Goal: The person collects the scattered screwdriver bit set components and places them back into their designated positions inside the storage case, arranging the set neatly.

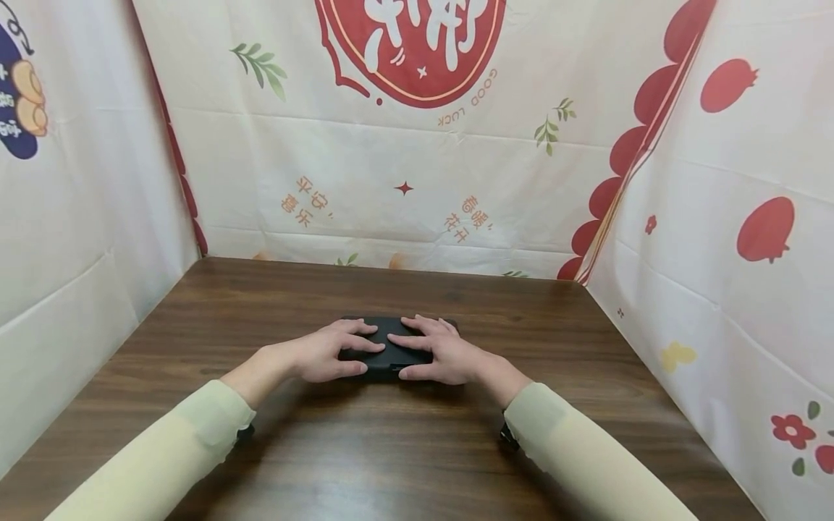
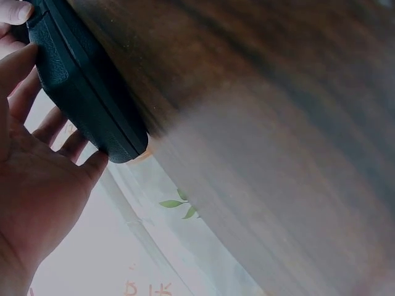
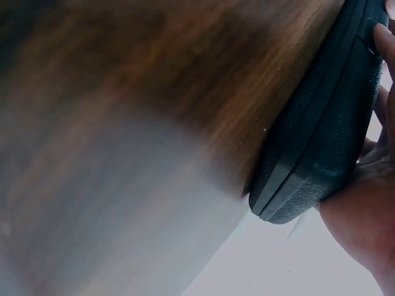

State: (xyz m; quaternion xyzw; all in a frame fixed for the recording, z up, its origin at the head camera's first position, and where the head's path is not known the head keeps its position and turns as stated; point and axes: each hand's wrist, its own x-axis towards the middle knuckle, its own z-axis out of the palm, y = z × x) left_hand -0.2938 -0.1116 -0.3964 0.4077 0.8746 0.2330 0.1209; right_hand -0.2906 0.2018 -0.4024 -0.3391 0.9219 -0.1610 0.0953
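A black hard case (image 1: 393, 354) with rounded edges lies flat on the wooden table. Its textured shell and lengthwise seam show in the left wrist view, where the case (image 2: 86, 92) slants across the upper left. My left hand (image 1: 324, 354) rests on its left part, fingers spread over the lid and thumb by the front edge. Over the right part lies my right hand (image 1: 449, 354), fingers likewise extended, its thumb at the front edge near a latch. The right wrist view has the case (image 3: 315, 129) beside that hand (image 3: 364, 216). Both hands cover much of the lid.
The brown wood-grain table (image 1: 365, 449) reaches back to a printed white cloth (image 1: 384, 159). More cloth hangs at the left (image 1: 72, 217) and at the right (image 1: 710, 217). Dark bands sit under both pale sleeves.
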